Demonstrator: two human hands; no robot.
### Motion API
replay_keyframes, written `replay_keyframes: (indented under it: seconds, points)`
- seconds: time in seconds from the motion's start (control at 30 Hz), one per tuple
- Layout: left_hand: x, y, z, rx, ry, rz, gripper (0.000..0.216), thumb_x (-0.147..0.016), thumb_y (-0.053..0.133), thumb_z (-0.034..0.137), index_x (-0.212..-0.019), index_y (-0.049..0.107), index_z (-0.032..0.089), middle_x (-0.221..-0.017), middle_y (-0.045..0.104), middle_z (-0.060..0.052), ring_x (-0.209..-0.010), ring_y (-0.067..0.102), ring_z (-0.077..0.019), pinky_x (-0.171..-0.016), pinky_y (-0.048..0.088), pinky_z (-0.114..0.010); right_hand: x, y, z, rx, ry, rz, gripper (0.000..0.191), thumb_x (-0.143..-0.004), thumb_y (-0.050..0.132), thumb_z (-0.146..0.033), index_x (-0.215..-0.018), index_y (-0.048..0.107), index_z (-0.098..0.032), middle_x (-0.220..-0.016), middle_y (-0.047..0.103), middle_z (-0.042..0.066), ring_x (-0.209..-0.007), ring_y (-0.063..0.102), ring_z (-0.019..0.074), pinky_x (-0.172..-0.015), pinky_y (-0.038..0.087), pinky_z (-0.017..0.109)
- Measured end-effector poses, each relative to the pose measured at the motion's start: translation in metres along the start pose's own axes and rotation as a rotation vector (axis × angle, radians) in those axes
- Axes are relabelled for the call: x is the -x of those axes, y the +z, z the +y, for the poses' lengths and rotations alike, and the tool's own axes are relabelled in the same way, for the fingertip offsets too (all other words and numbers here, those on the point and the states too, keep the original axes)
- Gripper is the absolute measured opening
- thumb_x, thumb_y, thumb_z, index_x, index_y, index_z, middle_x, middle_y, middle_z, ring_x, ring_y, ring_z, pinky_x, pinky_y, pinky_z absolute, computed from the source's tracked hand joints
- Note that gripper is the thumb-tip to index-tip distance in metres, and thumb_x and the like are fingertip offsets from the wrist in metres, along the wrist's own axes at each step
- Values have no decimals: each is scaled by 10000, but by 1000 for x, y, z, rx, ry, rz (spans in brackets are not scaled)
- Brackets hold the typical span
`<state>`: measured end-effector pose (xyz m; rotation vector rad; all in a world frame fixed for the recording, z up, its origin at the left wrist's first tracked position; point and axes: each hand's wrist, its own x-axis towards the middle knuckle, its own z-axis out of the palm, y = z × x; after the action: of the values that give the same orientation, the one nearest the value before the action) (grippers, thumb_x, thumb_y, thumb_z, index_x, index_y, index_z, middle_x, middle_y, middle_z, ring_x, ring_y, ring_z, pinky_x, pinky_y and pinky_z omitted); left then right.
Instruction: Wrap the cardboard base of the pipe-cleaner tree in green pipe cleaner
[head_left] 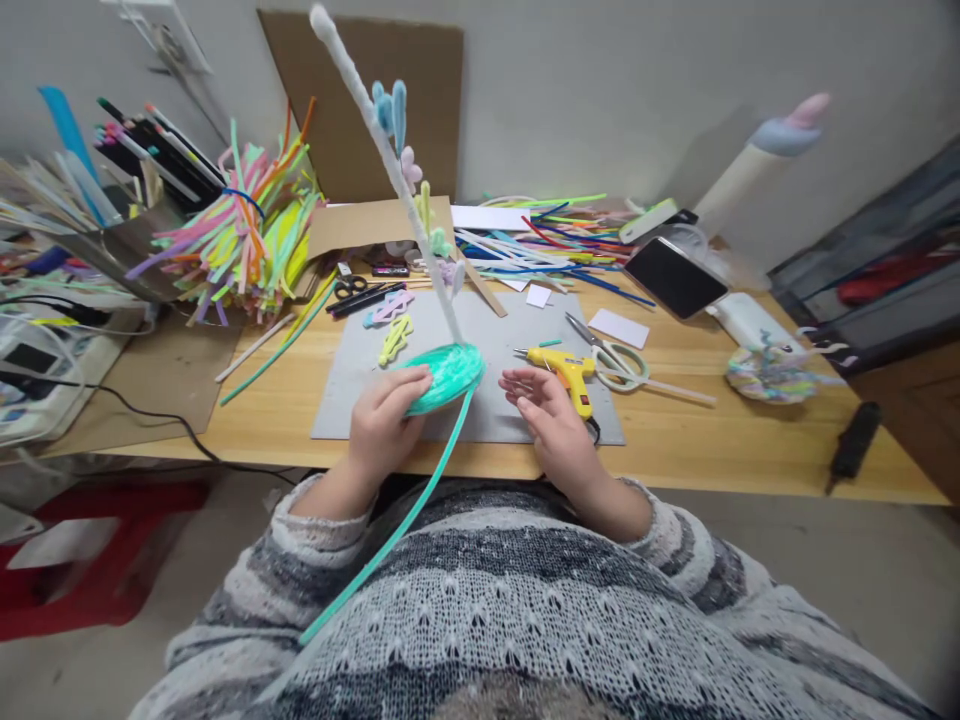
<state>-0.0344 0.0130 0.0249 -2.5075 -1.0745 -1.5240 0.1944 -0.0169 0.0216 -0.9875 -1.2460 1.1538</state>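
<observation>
Along the back edge of the table (675,435), a cardboard sheet (435,90) leans against the wall (570,100), with loose coloured pipe cleaners (504,247) strewn to its right. Towards the back left corner, a tied bundle of pipe cleaners (232,240) sits beside a holder (139,255) of pens (169,150). A dark-screened phone (677,278) rests near the back right corner. Close to the front right corner lies a black object (853,445), possibly a handle, though blur hides its detail. Below the front edge, far left, stands a red stool (105,560).

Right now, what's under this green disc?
Gray mat shows around the green disc in your left hand; whatever lies directly beneath is covered by disc and hand.
</observation>
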Motion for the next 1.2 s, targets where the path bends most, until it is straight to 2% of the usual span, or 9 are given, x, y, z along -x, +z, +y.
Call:
replay_keyframes:
  seconds: [0.03,0.1,0.2,0.3,0.5,0.63,0.83,1.03,1.2]
  points:
    - [-5,2,-7,-76,34,-46,286,-828,580,103,-1089,630,207,-1125,690,-101,-1051,661,-206,-905,551,-371,-2,-3,1,-30,67,-18,266,-866,557,-331,-1123,509,-282,-1222,573,72,-1198,546,223,-1065,414,471]
    - [-14,9,-21,-188,79,-119,245,-837,540,112,-1043,648,189,-1102,707,-105,-1048,670,-219,-905,549,-386,-3,-11,3,-30,96,-11,284,-837,595,-332,-1105,517,-278,-1214,584,70,-1201,547,225,-1076,405,473]
    - [-23,20,-34,-235,86,-214,227,-842,500,116,-989,664,174,-1036,731,-99,-1062,670,-233,-929,534,-414,-3,-24,1,75,-1,15,289,-821,627,-315,-1096,547,-276,-1198,588,66,-1201,539,221,-1093,381,470]
    - [-24,24,-35,-189,55,-211,210,-846,528,144,-1014,653,157,-1054,727,-117,-1061,671,-234,-951,523,-420,-5,-33,-3,186,-117,-15,210,-847,601,-301,-1052,593,-259,-1168,601,71,-1176,550,219,-1055,415,453]
    - [-23,10,-6,45,20,-81,310,-826,618,131,-1130,606,189,-1135,702,-101,-1075,660,-204,-966,520,-397,-17,-24,-29,491,-483,-19,223,-857,611,-204,-1074,631,-251,-1154,648,76,-1123,584,225,-972,467,477]
    - [-25,-1,23,230,-79,-30,323,-812,665,139,-1122,623,217,-1119,707,-76,-1048,670,-191,-961,532,-374,-22,-8,-47,463,-681,-121,331,-852,622,-155,-1158,600,-278,-1156,657,61,-1117,601,213,-963,488,456]
    - [-26,-12,47,376,-182,3,363,-776,699,100,-1112,640,223,-1091,718,-62,-1015,687,-186,-938,559,-344,-19,-1,-57,355,-735,-183,404,-843,630,-115,-1206,568,-281,-1076,682,40,-1040,637,183,-906,535,394]
    - [-27,-18,53,378,-158,3,345,-772,696,86,-1086,655,223,-1057,733,-51,-1001,693,-179,-972,547,-371,-14,-2,-60,415,-768,-210,306,-866,606,-124,-1131,620,-275,-1103,677,51,-1000,654,171,-854,567,383]
    - [-22,-18,54,406,-205,-14,353,-772,702,99,-1097,652,227,-1084,725,-58,-1023,686,-188,-988,539,-387,-14,-1,-55,433,-830,-186,314,-858,610,-110,-1112,608,-295,-1112,681,44,-993,658,171,-827,579,392]
